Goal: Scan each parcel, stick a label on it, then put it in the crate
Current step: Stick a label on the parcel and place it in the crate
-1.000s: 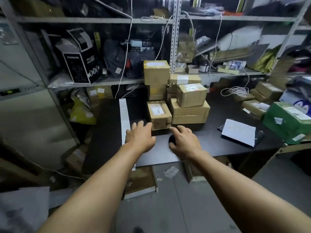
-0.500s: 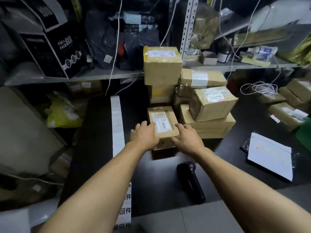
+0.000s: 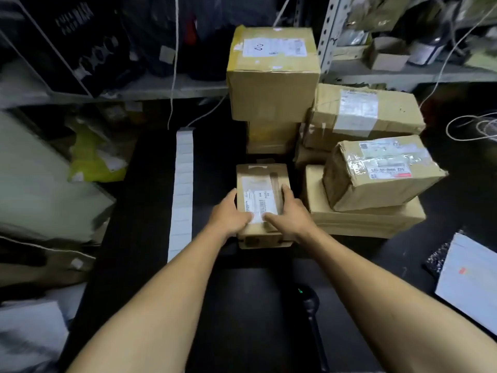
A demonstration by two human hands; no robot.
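Observation:
A small brown cardboard parcel with a white barcode label lies on the black table in front of a stack of bigger boxes. My left hand grips its left side with the thumb over the top. On the opposite side, my right hand grips the parcel, thumb on the label. A black handheld scanner with a small green light lies on the table near me, between my forearms. A long strip of white labels runs along the table to the left of the parcel.
Stacked cardboard boxes stand right of and behind the parcel, a tall one at the back. A white sheet on a dark pad lies at the right. Metal shelving with clutter and cables runs behind.
Both hands reached forward from the table edge to the small parcel and took hold of its sides. The view moved closer to the table, leaving the scanner nearer to me.

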